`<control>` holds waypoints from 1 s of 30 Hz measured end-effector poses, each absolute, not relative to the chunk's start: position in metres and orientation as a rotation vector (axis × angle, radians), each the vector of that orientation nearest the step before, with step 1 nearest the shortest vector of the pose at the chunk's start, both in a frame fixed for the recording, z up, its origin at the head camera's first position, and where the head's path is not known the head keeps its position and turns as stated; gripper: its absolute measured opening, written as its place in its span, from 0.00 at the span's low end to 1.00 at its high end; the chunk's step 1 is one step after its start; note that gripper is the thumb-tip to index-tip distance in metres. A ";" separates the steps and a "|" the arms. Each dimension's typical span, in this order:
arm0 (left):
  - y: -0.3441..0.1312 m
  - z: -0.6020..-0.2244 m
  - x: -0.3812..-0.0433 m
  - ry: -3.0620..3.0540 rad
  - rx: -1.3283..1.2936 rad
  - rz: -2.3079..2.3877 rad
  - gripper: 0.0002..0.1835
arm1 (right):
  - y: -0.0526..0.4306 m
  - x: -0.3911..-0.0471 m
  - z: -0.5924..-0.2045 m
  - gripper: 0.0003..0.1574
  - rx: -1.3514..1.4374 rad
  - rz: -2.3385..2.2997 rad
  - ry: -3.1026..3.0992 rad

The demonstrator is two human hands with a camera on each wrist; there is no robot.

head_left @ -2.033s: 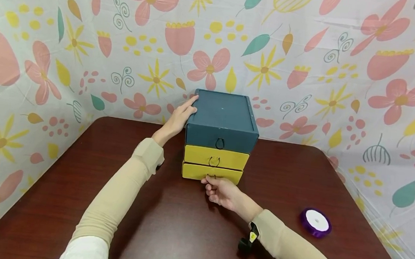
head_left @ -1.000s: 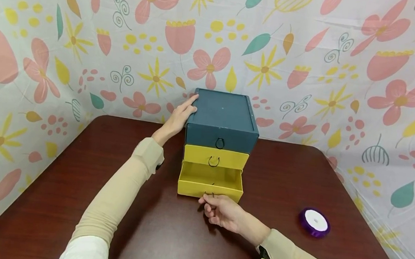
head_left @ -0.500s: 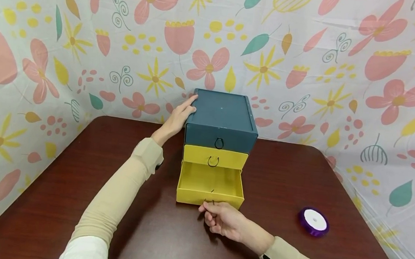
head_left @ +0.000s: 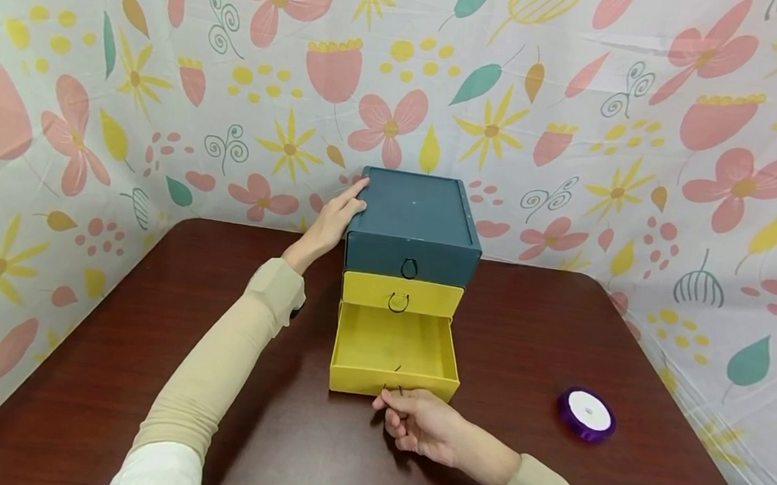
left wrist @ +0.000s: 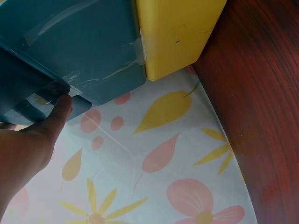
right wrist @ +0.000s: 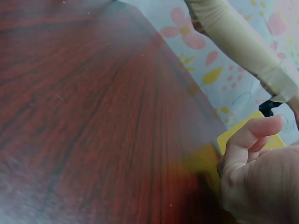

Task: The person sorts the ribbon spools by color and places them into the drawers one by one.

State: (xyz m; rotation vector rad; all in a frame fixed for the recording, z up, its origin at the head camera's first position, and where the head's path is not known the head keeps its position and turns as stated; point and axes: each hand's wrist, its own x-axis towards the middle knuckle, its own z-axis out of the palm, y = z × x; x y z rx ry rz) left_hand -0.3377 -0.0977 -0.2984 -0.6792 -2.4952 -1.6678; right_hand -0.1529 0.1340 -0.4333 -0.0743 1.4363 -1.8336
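Note:
A dark blue drawer box [head_left: 414, 208] tops a stack above two yellow drawers. My left hand [head_left: 330, 223] rests at its upper left edge, fingers lying straight along it. In the left wrist view the thumb [left wrist: 60, 114] presses the blue side. The bottom yellow drawer [head_left: 394, 335] is pulled well out, and its inside looks bare. At its front, my right hand [head_left: 431, 429] pinches the dark loop handle [head_left: 399, 389] between thumb and finger, mostly hiding it. The middle yellow drawer [head_left: 370, 290] is closed, its dark ring hanging in front.
A purple ribbon spool [head_left: 587, 415] with a white face lies on the right of the dark red-brown wooden table [head_left: 532, 347]. A flower-patterned cloth [head_left: 583, 75] hangs behind and along the sides.
The bottom yellow drawer has gone from closed to pulled far out, drawn toward me by my right hand on its loop. My left hand has stayed on the blue box.

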 end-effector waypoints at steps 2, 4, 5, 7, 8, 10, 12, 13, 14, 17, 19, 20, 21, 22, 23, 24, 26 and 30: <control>-0.098 -0.306 -0.346 -2.487 -0.678 -1.664 0.32 | 0.135 -0.151 -0.434 0.12 -0.077 -1.826 1.439; -0.098 -0.309 -0.349 -2.479 -0.679 -1.654 0.32 | 0.135 -0.149 -0.434 0.12 -0.082 -1.818 1.439; -0.098 -0.309 -0.350 -2.475 -0.681 -1.651 0.32 | 0.135 -0.149 -0.434 0.12 -0.083 -1.815 1.436; -0.098 -0.310 -0.351 -2.465 -0.686 -1.651 0.33 | 0.136 -0.147 -0.434 0.12 -0.085 -1.812 1.428; -0.098 -0.310 -0.351 -2.464 -0.687 -1.652 0.32 | 0.136 -0.146 -0.435 0.12 -0.087 -1.811 1.425; -0.098 -0.310 -0.351 -2.464 -0.685 -1.647 0.33 | 0.137 -0.145 -0.435 0.12 -0.089 -1.807 1.414; -0.098 -0.310 -0.350 -2.468 -0.683 -1.642 0.33 | 0.138 -0.143 -0.435 0.13 -0.094 -1.797 1.401; -0.098 -0.309 -0.350 -2.470 -0.681 -1.643 0.33 | 0.138 -0.143 -0.435 0.13 -0.099 -1.789 1.395; -0.098 -0.309 -0.350 -2.472 -0.680 -1.641 0.33 | 0.139 -0.142 -0.435 0.13 -0.107 -1.780 1.391; -0.098 -0.309 -0.350 -2.473 -0.675 -1.645 0.33 | 0.140 -0.141 -0.435 0.16 -0.134 -1.744 1.375; -0.098 -0.305 -0.346 -2.487 -0.674 -1.647 0.32 | 0.142 -0.139 -0.432 0.17 -0.177 -1.707 1.369; -0.098 -0.305 -0.346 -2.493 -0.672 -1.649 0.32 | 0.143 -0.138 -0.429 0.17 -0.211 -1.688 1.364; -0.098 -0.305 -0.346 -2.498 -0.670 -1.652 0.32 | 0.144 -0.135 -0.425 0.17 -0.246 -1.671 1.356; -0.099 -0.305 -0.346 -2.501 -0.671 -1.652 0.32 | 0.146 -0.133 -0.421 0.17 -0.299 -1.659 1.350; -0.099 -0.305 -0.347 -2.502 -0.669 -1.652 0.32 | 0.148 -0.130 -0.416 0.16 -0.359 -1.655 1.348; -0.099 -0.304 -0.347 -2.507 -0.670 -1.652 0.32 | 0.150 -0.128 -0.410 0.16 -0.416 -1.658 1.348; -0.099 -0.309 -0.352 -2.493 -0.668 -1.650 0.32 | 0.156 -0.125 -0.398 0.15 -0.512 -1.694 1.360; -0.097 -0.309 -0.350 -2.474 -0.673 -1.647 0.33 | 0.176 -0.127 -0.377 0.16 -0.671 -1.835 1.543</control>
